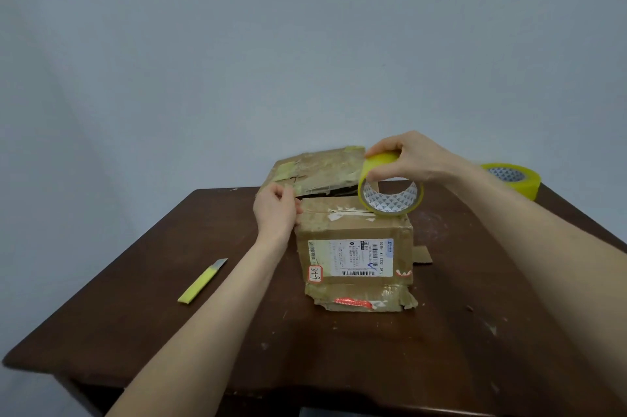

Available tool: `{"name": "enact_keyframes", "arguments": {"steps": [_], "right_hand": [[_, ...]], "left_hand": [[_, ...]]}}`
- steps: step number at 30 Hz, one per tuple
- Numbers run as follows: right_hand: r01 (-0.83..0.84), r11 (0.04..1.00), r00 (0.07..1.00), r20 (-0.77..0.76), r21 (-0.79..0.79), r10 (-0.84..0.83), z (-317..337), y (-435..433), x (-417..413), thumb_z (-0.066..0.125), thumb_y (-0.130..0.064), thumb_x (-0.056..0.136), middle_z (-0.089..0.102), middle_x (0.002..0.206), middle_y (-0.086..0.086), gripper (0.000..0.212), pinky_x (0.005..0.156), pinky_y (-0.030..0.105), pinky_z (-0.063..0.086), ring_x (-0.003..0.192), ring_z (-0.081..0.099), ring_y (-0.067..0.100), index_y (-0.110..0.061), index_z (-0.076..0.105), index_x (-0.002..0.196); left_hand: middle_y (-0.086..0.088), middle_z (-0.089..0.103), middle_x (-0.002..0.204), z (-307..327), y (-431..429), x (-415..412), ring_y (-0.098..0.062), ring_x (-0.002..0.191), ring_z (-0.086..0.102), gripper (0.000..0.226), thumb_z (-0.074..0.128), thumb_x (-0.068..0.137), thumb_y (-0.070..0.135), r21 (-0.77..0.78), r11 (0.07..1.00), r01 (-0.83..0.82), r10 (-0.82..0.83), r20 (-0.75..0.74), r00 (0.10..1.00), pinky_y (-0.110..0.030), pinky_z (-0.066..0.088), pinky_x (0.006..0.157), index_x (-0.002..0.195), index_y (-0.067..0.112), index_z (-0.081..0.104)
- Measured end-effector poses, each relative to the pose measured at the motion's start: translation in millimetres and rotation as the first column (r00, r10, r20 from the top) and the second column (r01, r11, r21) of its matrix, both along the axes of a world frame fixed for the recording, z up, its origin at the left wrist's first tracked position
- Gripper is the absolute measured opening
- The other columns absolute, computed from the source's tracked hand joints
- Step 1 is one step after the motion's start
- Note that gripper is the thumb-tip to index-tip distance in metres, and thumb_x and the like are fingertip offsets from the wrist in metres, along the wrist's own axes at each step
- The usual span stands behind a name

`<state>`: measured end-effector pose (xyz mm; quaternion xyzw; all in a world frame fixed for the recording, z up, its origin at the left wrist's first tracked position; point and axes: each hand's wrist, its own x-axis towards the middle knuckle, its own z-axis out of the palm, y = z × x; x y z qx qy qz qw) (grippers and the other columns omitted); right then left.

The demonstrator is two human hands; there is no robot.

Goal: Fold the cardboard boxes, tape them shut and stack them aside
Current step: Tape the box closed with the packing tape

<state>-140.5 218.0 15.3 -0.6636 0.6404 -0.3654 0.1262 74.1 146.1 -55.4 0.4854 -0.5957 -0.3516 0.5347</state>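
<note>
A small worn cardboard box [356, 257] with a shipping label on its near side stands in the middle of the brown table [169, 331]. My right hand [407, 158] grips a yellow tape roll [390, 192] and holds it on edge at the box's top right. My left hand [276, 209] rests at the box's top left corner, fingers curled against the edge; whether it pinches a tape end is hidden. Behind them lies a second, flatter taped cardboard box [319, 170] at the table's far edge.
A yellow utility knife [203, 280] lies on the table left of the box, blade out. A second yellow tape roll [512, 179] sits at the far right. A cardboard scrap [422, 255] pokes out right of the box. A plain wall stands behind.
</note>
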Motion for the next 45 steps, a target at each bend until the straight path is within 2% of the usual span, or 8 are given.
{"name": "enact_keyframes", "arguments": {"steps": [7,16,26,28,30,33,39,45], "right_hand": [[-0.011,0.998,0.998,-0.067,0.068,0.015,1,-5,3,0.077,-0.038,0.075,0.059,0.116,-0.005,0.046,0.083,0.024,0.039,0.105,0.054,0.014,-0.024,0.066,0.117],[0.009,1.000,0.995,-0.096,-0.028,-0.012,4,-5,25,0.079,-0.038,0.073,0.058,0.107,-0.002,0.043,0.068,0.023,0.045,0.096,0.055,0.016,-0.023,0.065,0.110],[0.048,0.999,0.997,-0.066,-0.010,-0.049,-6,-13,36,0.077,-0.041,0.074,0.055,0.108,0.000,0.048,0.073,0.026,0.038,0.097,0.051,0.018,-0.020,0.060,0.114],[0.051,0.999,0.998,-0.037,-0.013,-0.051,-8,-13,34,0.077,-0.042,0.074,0.057,0.110,0.001,0.047,0.072,0.027,0.040,0.098,0.054,0.019,-0.021,0.061,0.113],[0.059,0.998,0.998,0.013,-0.009,-0.059,-9,-10,30,0.077,-0.043,0.074,0.058,0.107,0.000,0.047,0.066,0.024,0.042,0.094,0.056,0.019,-0.021,0.062,0.112],[0.064,0.998,0.995,0.072,-0.005,-0.063,-12,-7,27,0.077,-0.043,0.074,0.057,0.102,-0.002,0.045,0.061,0.024,0.045,0.088,0.058,0.019,-0.022,0.063,0.112],[0.036,0.999,0.997,0.072,-0.005,-0.035,-17,-3,27,0.075,-0.042,0.077,0.059,0.114,-0.001,0.043,0.068,0.023,0.046,0.098,0.056,0.016,-0.028,0.062,0.115],[0.137,0.990,0.978,0.165,-0.039,-0.129,-23,2,26,0.079,-0.048,0.069,0.059,0.108,-0.001,0.059,0.073,0.029,0.052,0.094,0.058,0.018,-0.021,0.059,0.117]], "left_hand": [[-0.004,0.057,0.070,-6,-3,16,-0.011,0.061,0.045,0.022,0.048,0.091,0.016,-0.097,0.995,0.010,0.020,0.293,0.956,-0.014,0.036,0.054,0.070,0.010,0.048],[-0.004,0.056,0.074,-16,-3,24,-0.012,0.065,0.043,0.025,0.047,0.092,0.016,-0.086,0.993,-0.082,0.104,0.288,0.952,-0.020,0.033,0.055,0.067,0.012,0.045],[-0.006,0.052,0.056,-39,-10,23,-0.016,0.041,0.042,0.033,0.052,0.096,0.024,0.352,0.934,0.061,-0.124,0.161,0.979,-0.025,0.036,0.046,0.066,0.009,0.051],[-0.009,0.061,0.069,-38,-12,27,-0.015,0.042,0.048,0.021,0.059,0.093,0.027,0.403,0.913,0.065,-0.157,0.199,0.967,-0.024,0.043,0.045,0.094,0.006,0.061],[-0.010,0.064,0.107,-31,-12,33,-0.016,0.066,0.062,0.038,0.061,0.091,0.019,0.256,0.967,0.000,-0.083,0.312,0.946,-0.026,0.051,0.068,0.126,0.008,0.051],[-0.004,0.055,0.133,-8,8,24,-0.017,0.117,0.055,0.039,0.051,0.094,0.017,-0.202,0.969,0.141,-0.025,0.489,0.872,-0.025,0.038,0.099,0.132,0.011,0.052],[-0.008,0.026,0.156,-18,37,-4,-0.020,0.143,0.022,0.078,0.037,0.091,0.062,-0.182,0.874,0.451,0.019,0.939,0.342,-0.031,0.015,0.116,0.147,0.010,0.026],[-0.002,0.028,0.155,-24,30,2,-0.016,0.142,0.024,0.074,0.037,0.093,0.059,-0.257,0.823,0.507,0.068,0.930,0.362,-0.030,0.023,0.113,0.149,0.013,0.022]]}}
